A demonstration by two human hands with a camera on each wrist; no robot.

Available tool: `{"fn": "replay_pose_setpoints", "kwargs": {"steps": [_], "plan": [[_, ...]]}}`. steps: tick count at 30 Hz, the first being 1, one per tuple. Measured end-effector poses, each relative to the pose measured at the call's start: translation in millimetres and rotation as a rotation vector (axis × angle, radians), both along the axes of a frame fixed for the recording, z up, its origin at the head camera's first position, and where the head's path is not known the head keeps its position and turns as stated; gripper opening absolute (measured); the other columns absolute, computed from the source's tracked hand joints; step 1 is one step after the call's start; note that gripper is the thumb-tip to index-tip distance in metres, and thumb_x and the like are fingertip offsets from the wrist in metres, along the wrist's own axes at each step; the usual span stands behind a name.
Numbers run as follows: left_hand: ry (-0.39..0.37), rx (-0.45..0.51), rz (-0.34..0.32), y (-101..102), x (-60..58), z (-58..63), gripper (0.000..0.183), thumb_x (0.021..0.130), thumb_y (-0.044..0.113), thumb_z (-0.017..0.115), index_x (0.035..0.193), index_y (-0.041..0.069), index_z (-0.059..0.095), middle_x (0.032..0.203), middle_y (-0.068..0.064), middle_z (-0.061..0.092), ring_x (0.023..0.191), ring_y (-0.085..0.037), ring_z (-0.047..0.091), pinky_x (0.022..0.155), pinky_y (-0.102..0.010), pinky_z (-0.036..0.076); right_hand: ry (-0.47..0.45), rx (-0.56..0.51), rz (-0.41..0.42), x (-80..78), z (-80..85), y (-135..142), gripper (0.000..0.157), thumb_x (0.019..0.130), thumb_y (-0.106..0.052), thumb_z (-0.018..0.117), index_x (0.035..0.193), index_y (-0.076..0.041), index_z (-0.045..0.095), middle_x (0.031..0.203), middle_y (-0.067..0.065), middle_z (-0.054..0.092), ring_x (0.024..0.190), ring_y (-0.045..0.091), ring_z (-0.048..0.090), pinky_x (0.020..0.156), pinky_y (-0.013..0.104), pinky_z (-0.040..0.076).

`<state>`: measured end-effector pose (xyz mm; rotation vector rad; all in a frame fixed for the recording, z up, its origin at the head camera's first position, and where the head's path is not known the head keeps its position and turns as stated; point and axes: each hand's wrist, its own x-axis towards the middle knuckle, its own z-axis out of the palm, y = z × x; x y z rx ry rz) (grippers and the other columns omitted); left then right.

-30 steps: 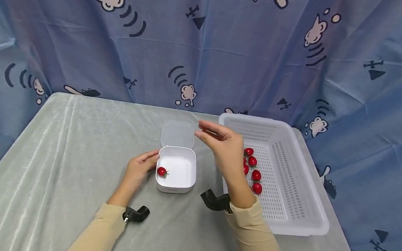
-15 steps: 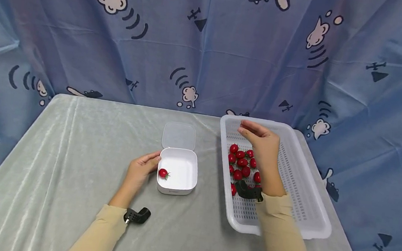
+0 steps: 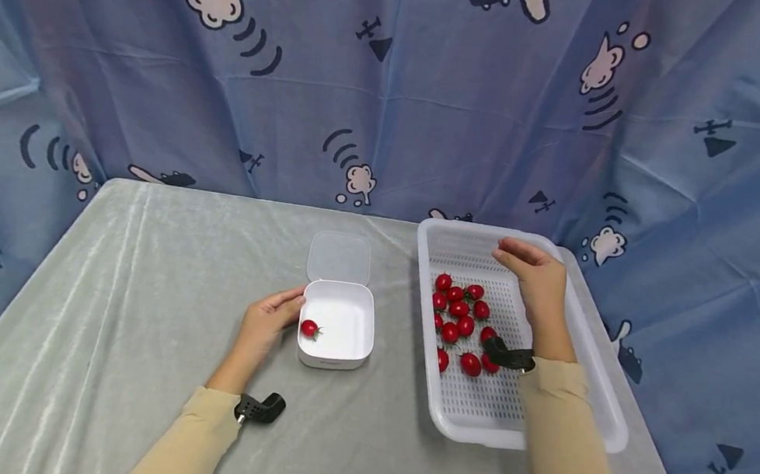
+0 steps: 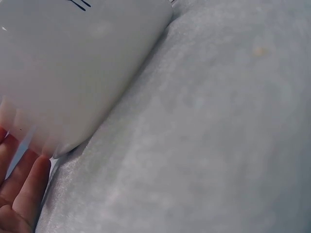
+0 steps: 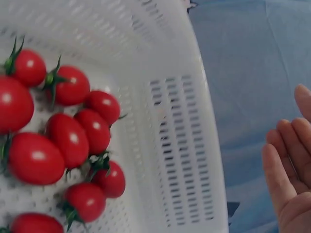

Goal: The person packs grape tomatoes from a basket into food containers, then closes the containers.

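A small white square box [image 3: 347, 327] stands on the table with its translucent lid [image 3: 340, 257] folded back behind it. One cherry tomato [image 3: 309, 328] lies inside at the left. My left hand [image 3: 270, 318] touches the box's left side, fingers fairly straight; the left wrist view shows its fingertips [image 4: 43, 162] against the white wall. Over the white perforated basket [image 3: 480, 409] hovers my right hand [image 3: 539, 290], fingers relaxed and slightly bent, holding nothing. Beneath and left of it, several cherry tomatoes [image 3: 459, 309] with green stems lie on the basket floor; the right wrist view shows the tomatoes [image 5: 68, 141] close up.
A grey-white cloth covers the table [image 3: 154, 305]. Behind it hangs a blue patterned curtain [image 3: 420, 132]. The basket's raised rim [image 3: 423, 304] stands between the box and the tomatoes, at the table's right side.
My right hand has moved right, from beside the box to over the basket, uncovering more tomatoes. My left hand stays at the box, and the tomato in the box has not moved.
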<state>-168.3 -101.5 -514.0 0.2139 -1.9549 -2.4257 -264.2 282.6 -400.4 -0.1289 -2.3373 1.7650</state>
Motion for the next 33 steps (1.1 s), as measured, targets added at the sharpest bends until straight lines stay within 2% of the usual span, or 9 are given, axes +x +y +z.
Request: {"fn": "replay_pose_setpoints", "kwargs": {"steps": [1,4,6,7,10,14,23,28,33], "plan": [[0.001,0.002,0.000,0.1,0.1,-0.1,0.038,0.087,0.020,0.066,0.117,-0.003,0.062,0.108,-0.011,0.068,0.085,-0.007,0.067,0.079,-0.021,0.054,-0.028,0.038,-0.005,-2.4,-2.2,3.0,0.041,0.077,-0.034,0.075,0.113,-0.015,0.068,0.113,0.001,0.067,0.104,0.014,0.061,0.097,0.030,0.047],[0.003,0.014,-0.001,0.2,0.1,0.1,0.037,0.087,0.019,0.066,0.117,-0.002,0.062,0.109,-0.012,0.068,0.085,-0.007,0.067,0.080,-0.021,0.054,-0.086,0.032,-0.002,-18.8,-22.2,21.3,0.042,0.077,-0.035,0.075,0.115,-0.018,0.067,0.115,-0.001,0.067,0.107,0.015,0.060,0.101,0.032,0.044],[-0.001,0.014,-0.003,0.1,-0.2,0.7,0.037,0.087,0.019,0.066,0.117,-0.002,0.062,0.111,-0.014,0.066,0.086,-0.007,0.067,0.080,-0.021,0.054,-0.116,0.020,-0.001,-36.2,-46.2,39.3,0.044,0.075,-0.039,0.076,0.115,-0.023,0.067,0.115,-0.006,0.066,0.108,0.011,0.059,0.103,0.032,0.042],[-0.002,0.011,-0.006,0.1,-0.2,1.2,0.037,0.087,0.019,0.065,0.118,-0.001,0.062,0.113,-0.015,0.066,0.086,-0.007,0.067,0.081,-0.021,0.053,-0.145,0.072,-0.018,-41.1,-53.1,43.4,0.046,0.075,-0.045,0.073,0.116,-0.026,0.066,0.117,-0.007,0.065,0.110,0.011,0.058,0.105,0.035,0.040],[-0.009,0.011,-0.009,0.0,0.1,2.3,0.036,0.088,0.018,0.065,0.119,-0.001,0.061,0.116,-0.018,0.063,0.086,-0.005,0.066,0.081,-0.020,0.053,-0.168,0.092,-0.015,-63.3,-87.1,64.8,0.052,0.071,-0.053,0.073,0.116,-0.029,0.066,0.117,-0.009,0.065,0.110,0.010,0.057,0.106,0.039,0.038],[-0.017,0.019,-0.010,-0.1,0.8,2.9,0.036,0.088,0.017,0.064,0.119,-0.001,0.061,0.116,-0.017,0.063,0.085,-0.005,0.066,0.081,-0.018,0.053,-0.186,0.091,0.022,-72.2,-105.5,75.6,0.056,0.070,-0.054,0.073,0.117,-0.026,0.065,0.118,-0.005,0.065,0.112,0.015,0.057,0.107,0.047,0.035],[-0.008,0.011,-0.002,0.6,1.9,4.7,0.036,0.088,0.018,0.065,0.118,-0.002,0.061,0.114,-0.017,0.064,0.085,-0.006,0.066,0.080,-0.021,0.054,-0.256,0.058,0.037,-62.8,-100.1,66.0,0.060,0.066,-0.051,0.077,0.115,-0.018,0.066,0.115,0.001,0.066,0.108,0.015,0.059,0.104,0.041,0.040],[-0.010,0.003,-0.007,-0.4,2.1,2.3,0.037,0.087,0.020,0.066,0.118,-0.001,0.062,0.115,-0.017,0.064,0.086,-0.007,0.066,0.080,-0.021,0.054,-0.316,0.078,0.062,-55.4,-98.3,60.9,0.064,0.067,-0.051,0.076,0.118,-0.016,0.064,0.118,0.004,0.064,0.109,0.016,0.059,0.104,0.039,0.041],[-0.010,0.002,-0.001,0.5,1.8,1.1,0.037,0.087,0.020,0.066,0.117,-0.001,0.062,0.112,-0.015,0.066,0.085,-0.007,0.067,0.080,-0.021,0.054,-0.402,0.142,0.122,-36.0,-72.1,42.7,0.054,0.078,-0.037,0.073,0.124,-0.012,0.060,0.125,0.004,0.061,0.109,0.011,0.058,0.105,0.036,0.039]]}}
